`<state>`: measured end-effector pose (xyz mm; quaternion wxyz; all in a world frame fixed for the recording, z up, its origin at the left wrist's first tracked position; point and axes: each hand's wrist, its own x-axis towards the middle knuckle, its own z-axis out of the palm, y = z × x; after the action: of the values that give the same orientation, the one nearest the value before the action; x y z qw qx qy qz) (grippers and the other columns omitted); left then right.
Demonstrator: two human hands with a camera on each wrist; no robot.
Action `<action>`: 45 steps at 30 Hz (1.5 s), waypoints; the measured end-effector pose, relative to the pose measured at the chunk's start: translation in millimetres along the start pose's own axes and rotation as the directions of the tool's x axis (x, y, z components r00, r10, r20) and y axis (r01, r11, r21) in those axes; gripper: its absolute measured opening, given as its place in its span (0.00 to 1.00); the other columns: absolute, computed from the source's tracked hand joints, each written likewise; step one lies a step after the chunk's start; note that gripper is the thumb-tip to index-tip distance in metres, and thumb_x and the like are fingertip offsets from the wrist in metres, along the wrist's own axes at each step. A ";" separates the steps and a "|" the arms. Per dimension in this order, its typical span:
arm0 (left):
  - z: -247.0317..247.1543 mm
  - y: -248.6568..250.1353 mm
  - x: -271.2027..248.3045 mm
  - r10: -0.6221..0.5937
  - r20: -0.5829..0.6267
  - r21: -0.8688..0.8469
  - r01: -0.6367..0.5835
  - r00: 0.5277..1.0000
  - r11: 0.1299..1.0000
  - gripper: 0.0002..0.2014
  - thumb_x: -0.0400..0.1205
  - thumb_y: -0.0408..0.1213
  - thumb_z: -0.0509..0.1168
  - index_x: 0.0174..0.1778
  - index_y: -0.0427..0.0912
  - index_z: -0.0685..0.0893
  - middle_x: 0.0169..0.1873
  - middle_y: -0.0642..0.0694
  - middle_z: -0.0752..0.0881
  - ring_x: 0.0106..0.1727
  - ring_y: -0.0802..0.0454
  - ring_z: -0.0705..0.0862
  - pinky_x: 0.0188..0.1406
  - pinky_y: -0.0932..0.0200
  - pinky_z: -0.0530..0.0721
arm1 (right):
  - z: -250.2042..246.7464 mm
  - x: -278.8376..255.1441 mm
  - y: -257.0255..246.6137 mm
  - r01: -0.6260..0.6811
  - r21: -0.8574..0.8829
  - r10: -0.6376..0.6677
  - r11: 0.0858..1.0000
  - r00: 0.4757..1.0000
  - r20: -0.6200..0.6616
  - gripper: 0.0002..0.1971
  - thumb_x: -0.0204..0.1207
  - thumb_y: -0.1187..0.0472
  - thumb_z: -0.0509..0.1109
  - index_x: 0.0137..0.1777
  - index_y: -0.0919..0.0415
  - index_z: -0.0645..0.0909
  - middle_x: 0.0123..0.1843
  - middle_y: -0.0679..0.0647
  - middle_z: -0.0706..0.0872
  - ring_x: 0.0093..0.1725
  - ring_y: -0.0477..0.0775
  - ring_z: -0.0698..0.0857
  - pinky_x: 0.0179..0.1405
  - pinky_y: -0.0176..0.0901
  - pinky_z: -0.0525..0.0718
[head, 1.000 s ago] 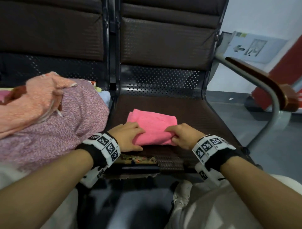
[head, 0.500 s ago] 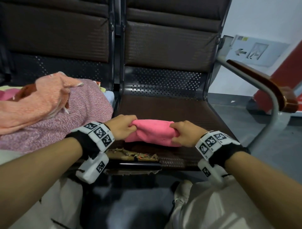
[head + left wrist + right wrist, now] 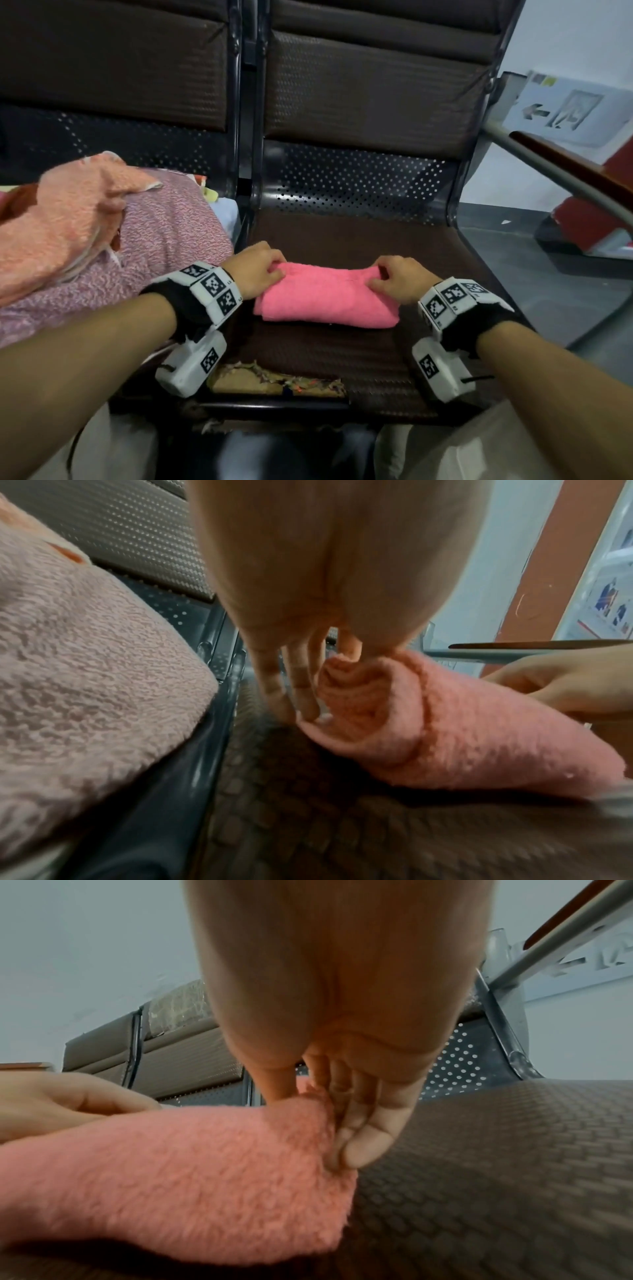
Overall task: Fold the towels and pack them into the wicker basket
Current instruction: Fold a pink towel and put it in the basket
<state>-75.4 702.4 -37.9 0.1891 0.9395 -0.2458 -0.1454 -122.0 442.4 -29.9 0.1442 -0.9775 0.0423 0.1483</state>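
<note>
Now the left hand [image 3: 255, 269] pinches one end of the pink towel [image 3: 325, 301] and the right hand [image 3: 397, 279] pinches the other, likely to keep the fold tight; it lies on the seat [image 3: 342, 356], no basket in view.

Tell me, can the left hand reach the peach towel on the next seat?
Probably yes. The peach towel lies on top of the pile just left of the left hand, with nothing between them. But that hand now pinches the pink towel and would have to let go first.
</note>
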 end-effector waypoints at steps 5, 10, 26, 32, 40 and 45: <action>2.7 -0.4 4.8 0.001 0.110 0.004 -0.001 0.994 1.000 0.17 0.86 0.40 0.56 0.70 0.42 0.76 0.63 0.42 0.80 0.64 0.47 0.79 0.63 0.59 0.72 | -5.8 14.5 5.3 -0.192 -0.017 0.191 0.981 0.965 0.180 0.19 0.76 0.39 0.66 0.50 0.57 0.78 0.35 0.51 0.83 0.29 0.49 0.85 0.31 0.42 0.86; 3.3 6.7 -3.9 0.001 0.274 0.045 -0.014 0.962 0.999 0.18 0.86 0.42 0.55 0.71 0.42 0.73 0.56 0.43 0.74 0.60 0.46 0.79 0.63 0.54 0.75 | 4.8 20.3 4.3 -0.322 0.084 0.276 0.943 0.897 0.345 0.26 0.78 0.37 0.62 0.58 0.62 0.74 0.45 0.55 0.82 0.41 0.54 0.84 0.31 0.44 0.82; -58.9 65.4 -55.7 0.119 -0.038 -0.561 -0.119 0.992 0.819 0.56 0.52 0.56 0.80 0.77 0.49 0.63 0.66 0.53 0.80 0.64 0.55 0.82 0.65 0.51 0.81 | -83.6 -73.2 -80.1 0.509 0.545 -0.386 0.666 0.861 -0.333 0.17 0.63 0.62 0.82 0.44 0.54 0.75 0.34 0.51 0.83 0.33 0.47 0.80 0.32 0.38 0.78; -77.5 116.7 -75.6 0.201 0.018 -0.580 -0.154 0.979 0.800 0.22 0.64 0.51 0.78 0.54 0.53 0.85 0.50 0.53 0.90 0.50 0.56 0.89 0.50 0.59 0.87 | -143.4 -130.5 -61.8 0.572 0.492 -0.251 0.656 0.780 -0.572 0.16 0.58 0.62 0.85 0.42 0.53 0.83 0.32 0.43 0.88 0.34 0.39 0.84 0.37 0.31 0.83; -81.7 210.9 -92.9 0.284 -0.055 -0.189 -0.290 0.957 0.938 0.08 0.76 0.43 0.67 0.41 0.42 0.81 0.34 0.51 0.80 0.34 0.54 0.77 0.26 0.67 0.72 | -147.1 -221.7 37.0 0.554 0.606 0.128 0.571 0.669 -0.732 0.10 0.59 0.58 0.85 0.34 0.51 0.85 0.29 0.42 0.87 0.31 0.37 0.85 0.30 0.30 0.80; -56.6 294.5 -97.8 0.427 -0.043 0.069 -0.424 0.903 0.903 0.13 0.80 0.45 0.65 0.32 0.44 0.76 0.31 0.50 0.79 0.32 0.54 0.75 0.32 0.58 0.69 | -111.7 -289.1 110.8 0.520 0.724 0.408 0.453 0.601 -0.687 0.13 0.60 0.58 0.84 0.41 0.57 0.85 0.36 0.49 0.87 0.36 0.44 0.85 0.35 0.38 0.81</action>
<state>-256.4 531.2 155.6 0.1957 0.8721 -0.4436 -0.0663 -380.2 315.2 129.7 0.6016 -0.7030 0.1347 -0.3547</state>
